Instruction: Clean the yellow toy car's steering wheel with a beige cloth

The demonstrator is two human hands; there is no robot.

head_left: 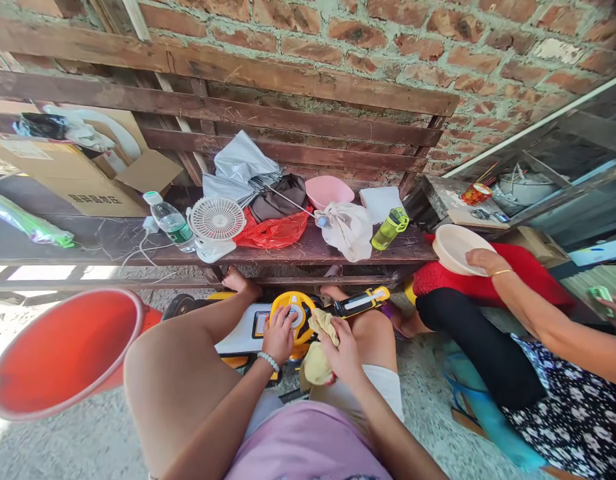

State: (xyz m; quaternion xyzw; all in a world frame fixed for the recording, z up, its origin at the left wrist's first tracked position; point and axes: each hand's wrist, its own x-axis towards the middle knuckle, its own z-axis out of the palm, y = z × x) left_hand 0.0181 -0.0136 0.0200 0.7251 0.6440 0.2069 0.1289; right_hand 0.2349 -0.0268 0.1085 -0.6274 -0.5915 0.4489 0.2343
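Between my legs sits a ride-on toy car with a yellow steering wheel (pixel 308 325). My left hand (pixel 279 335), a beaded bracelet at its wrist, rests over the wheel's left side with its fingers curled onto it. In my right hand (pixel 342 348) is a pale yellow cloth (pixel 322 324), bunched at the wheel's right side. Part of the cloth hangs below the fingers, with a bit of red at its lower end. A yellow-and-black arm (pixel 361 302) of the toy sticks out to the right, behind the cloth.
A large red bucket (pixel 68 353) lies tipped at my left. On the bench ahead are a white fan (pixel 218 219), a water bottle (pixel 171 223), an umbrella (pixel 243 167), a red bag (pixel 273 230) and a green bottle (pixel 391 229). At right, another person's hand holds a pale basin (pixel 453 248).
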